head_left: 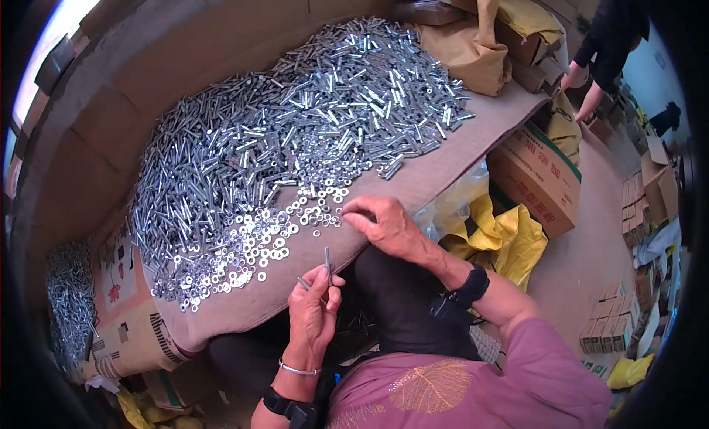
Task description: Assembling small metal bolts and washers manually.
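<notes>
My left hand is closed around a slim metal stud that stands upright from its fingers. A second stud end pokes out beside the thumb. To the right, my right hand has its fingertips pinched together at the edge of the loose flat washers. Whatever those fingertips hold, if anything, is too small to make out. Behind the washers lies a cluster of small nuts, and beyond that a big heap of metal studs spreads over the brown padded surface.
A cardboard carton and a crumpled yellow sack stand right of the padded surface. Another metal heap lies far left. A co-worker in dark clothes bends at the upper right. Stacked small boxes sit on the floor.
</notes>
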Tool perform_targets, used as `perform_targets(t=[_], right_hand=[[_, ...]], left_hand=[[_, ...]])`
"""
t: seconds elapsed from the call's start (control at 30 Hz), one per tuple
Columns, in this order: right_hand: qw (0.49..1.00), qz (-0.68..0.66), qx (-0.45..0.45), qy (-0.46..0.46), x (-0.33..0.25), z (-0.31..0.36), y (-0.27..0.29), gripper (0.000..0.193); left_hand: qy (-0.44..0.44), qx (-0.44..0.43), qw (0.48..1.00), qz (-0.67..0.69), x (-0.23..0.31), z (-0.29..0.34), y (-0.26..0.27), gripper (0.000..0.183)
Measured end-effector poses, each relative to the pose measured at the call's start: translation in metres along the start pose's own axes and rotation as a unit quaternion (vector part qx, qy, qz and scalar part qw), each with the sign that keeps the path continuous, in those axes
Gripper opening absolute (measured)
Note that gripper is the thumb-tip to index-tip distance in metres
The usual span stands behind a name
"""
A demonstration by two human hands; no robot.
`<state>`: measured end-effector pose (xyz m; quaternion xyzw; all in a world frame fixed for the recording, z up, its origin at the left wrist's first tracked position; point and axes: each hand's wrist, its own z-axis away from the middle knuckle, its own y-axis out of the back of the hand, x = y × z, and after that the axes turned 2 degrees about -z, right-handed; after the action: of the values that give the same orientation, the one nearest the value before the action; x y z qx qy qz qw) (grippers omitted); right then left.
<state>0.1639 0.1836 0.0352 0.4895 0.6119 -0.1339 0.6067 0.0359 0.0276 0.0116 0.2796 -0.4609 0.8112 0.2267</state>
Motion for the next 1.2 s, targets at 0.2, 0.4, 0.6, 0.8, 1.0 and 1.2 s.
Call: perform_targets(t=[0.2,0.4,0.6,0.8,1.0,1.2], right_hand=[[0.991,0.089,0.065,0.073,-0.003,-0.045,-0.007,0.017],[0.978,0.169,0.046,0.11,-0.005,-0.078,-0.034,0.016],[0.898,0.353,0.045,0.257,0.009,-0.107,-0.073,0.005],[0.819,0.493,0.051,0.289,0.013,-0.126,-0.091,0.008],[0.787,0.516,0.059,0.334,0.016,-0.125,-0.091,0.011],[0.76,0.549,0.035,0.345,0.017,-0.136,-0.092,0.012]], left_hand=[[-0.044,0.025,0.999,0.002,0.003,-0.006,0.004,0.023],[-0.054,0.059,0.997,0.01,0.008,-0.004,0.01,0.024],[-0.077,0.064,0.995,0.028,0.013,0.003,0.02,0.025],[-0.094,0.05,0.993,0.044,0.016,0.008,0.029,0.027],[-0.114,0.051,0.991,0.046,0.014,0.018,0.03,0.027],[-0.122,0.057,0.99,0.041,0.008,0.026,0.034,0.025]])
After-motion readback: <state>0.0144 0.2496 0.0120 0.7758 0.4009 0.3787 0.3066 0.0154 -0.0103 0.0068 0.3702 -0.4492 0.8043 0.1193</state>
